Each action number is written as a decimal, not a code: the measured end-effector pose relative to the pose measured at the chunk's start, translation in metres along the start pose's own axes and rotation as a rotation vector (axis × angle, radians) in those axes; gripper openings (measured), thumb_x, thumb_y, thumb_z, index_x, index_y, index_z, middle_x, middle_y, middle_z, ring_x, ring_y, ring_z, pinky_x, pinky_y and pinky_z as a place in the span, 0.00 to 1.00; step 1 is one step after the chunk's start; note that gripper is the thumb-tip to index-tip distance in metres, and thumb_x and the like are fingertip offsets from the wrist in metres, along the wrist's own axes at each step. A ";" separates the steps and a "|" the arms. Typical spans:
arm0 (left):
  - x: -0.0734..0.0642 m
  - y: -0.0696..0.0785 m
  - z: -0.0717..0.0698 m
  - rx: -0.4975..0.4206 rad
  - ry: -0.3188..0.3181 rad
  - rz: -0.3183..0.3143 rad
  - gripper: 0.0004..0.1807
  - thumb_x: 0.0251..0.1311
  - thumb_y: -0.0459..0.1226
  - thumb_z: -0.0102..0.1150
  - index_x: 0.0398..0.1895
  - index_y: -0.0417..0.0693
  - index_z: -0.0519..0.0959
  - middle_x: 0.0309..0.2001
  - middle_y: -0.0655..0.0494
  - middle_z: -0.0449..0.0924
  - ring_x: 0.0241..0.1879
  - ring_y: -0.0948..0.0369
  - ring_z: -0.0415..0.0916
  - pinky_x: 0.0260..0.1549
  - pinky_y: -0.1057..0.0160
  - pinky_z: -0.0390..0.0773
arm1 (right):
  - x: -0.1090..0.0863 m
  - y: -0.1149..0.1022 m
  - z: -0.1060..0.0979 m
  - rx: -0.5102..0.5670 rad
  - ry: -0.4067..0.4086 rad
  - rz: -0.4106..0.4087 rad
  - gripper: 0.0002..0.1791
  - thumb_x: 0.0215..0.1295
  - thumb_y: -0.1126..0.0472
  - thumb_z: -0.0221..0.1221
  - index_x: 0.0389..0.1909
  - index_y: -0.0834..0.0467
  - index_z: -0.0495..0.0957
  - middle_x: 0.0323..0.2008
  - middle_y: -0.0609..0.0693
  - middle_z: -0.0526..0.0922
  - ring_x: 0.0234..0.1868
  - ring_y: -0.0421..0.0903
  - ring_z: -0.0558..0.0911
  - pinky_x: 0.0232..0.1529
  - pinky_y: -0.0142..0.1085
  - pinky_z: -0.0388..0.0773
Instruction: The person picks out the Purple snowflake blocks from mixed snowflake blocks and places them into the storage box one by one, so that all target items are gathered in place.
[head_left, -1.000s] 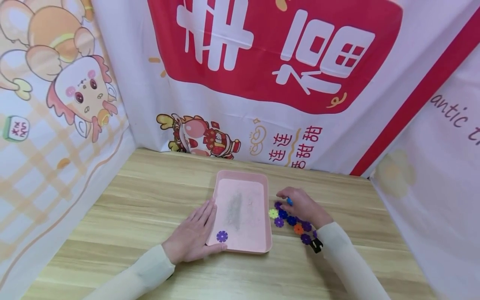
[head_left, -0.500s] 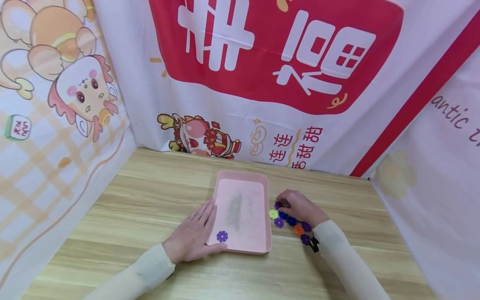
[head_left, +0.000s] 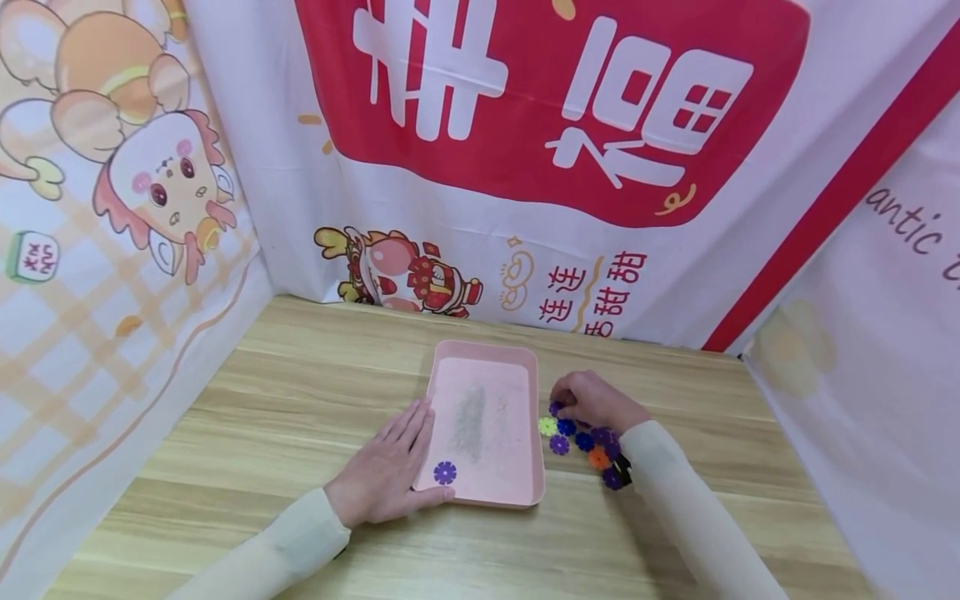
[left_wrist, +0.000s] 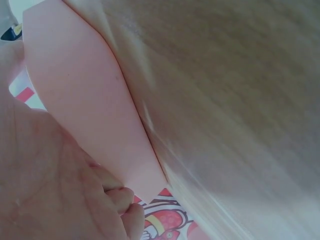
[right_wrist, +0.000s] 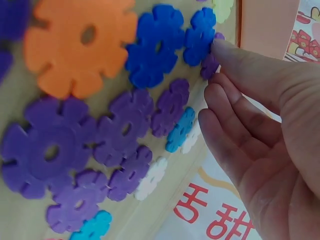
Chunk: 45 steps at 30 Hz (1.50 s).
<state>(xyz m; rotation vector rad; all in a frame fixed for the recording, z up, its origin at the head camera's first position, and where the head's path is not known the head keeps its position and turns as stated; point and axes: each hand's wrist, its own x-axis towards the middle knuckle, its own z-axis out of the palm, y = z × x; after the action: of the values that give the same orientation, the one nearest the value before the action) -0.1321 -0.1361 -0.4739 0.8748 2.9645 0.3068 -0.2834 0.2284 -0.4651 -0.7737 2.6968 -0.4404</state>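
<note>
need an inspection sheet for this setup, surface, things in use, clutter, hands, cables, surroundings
surface: table, wood-grain
things in use: tray, pink, holding one purple disc; notched discs of several colours to its right
clutter: nothing seen
left hand: rests on the tray's near-left corner, fingers straight
right hand: at another purple disc, grip unclear
cables: nothing seen
surroundings: printed cloths behind and both sides

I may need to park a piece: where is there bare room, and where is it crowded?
Bare table lies nearside of the pink tray, between the sleeves, and left of the left hand. The tray's floor is open except for a purple disc at its near-left corner. Crowding: right of the tray, where coloured discs cluster about the right hand.
</note>
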 end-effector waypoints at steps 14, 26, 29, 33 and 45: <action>0.001 -0.001 0.004 0.003 0.031 0.006 0.60 0.68 0.71 0.52 0.82 0.29 0.53 0.84 0.31 0.47 0.84 0.38 0.50 0.82 0.41 0.59 | 0.020 0.001 -0.013 0.018 -0.156 0.151 0.09 0.64 0.63 0.74 0.44 0.51 0.88 0.39 0.44 0.89 0.40 0.40 0.85 0.52 0.40 0.88; 0.002 -0.001 0.005 0.009 0.031 0.008 0.61 0.68 0.71 0.51 0.82 0.29 0.52 0.84 0.31 0.47 0.84 0.38 0.49 0.81 0.41 0.59 | 0.022 0.005 -0.015 0.058 -0.191 0.188 0.07 0.63 0.58 0.75 0.36 0.51 0.85 0.34 0.45 0.86 0.34 0.43 0.81 0.40 0.35 0.82; 0.002 -0.001 0.005 0.009 0.026 0.007 0.61 0.68 0.71 0.51 0.82 0.29 0.52 0.84 0.31 0.47 0.84 0.38 0.49 0.82 0.41 0.59 | 0.021 0.004 -0.016 0.063 -0.190 0.192 0.07 0.63 0.58 0.75 0.34 0.51 0.84 0.33 0.45 0.85 0.34 0.43 0.81 0.39 0.34 0.81; 0.003 0.000 0.005 0.011 0.016 0.007 0.61 0.68 0.71 0.50 0.82 0.29 0.52 0.84 0.31 0.46 0.84 0.38 0.49 0.82 0.41 0.58 | 0.017 0.003 -0.017 0.073 -0.184 0.204 0.08 0.63 0.59 0.75 0.32 0.51 0.84 0.32 0.45 0.85 0.33 0.43 0.80 0.38 0.35 0.79; 0.003 0.002 0.002 -0.010 0.002 -0.007 0.61 0.68 0.71 0.51 0.82 0.29 0.52 0.85 0.32 0.45 0.85 0.39 0.48 0.82 0.41 0.58 | 0.003 0.002 -0.036 0.100 -0.175 0.149 0.05 0.69 0.64 0.69 0.33 0.53 0.85 0.34 0.45 0.87 0.33 0.42 0.81 0.37 0.34 0.81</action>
<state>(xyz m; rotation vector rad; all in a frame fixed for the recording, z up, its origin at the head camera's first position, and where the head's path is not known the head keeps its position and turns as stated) -0.1333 -0.1331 -0.4751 0.8635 2.9644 0.3217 -0.3000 0.2359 -0.4342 -0.5516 2.5260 -0.4462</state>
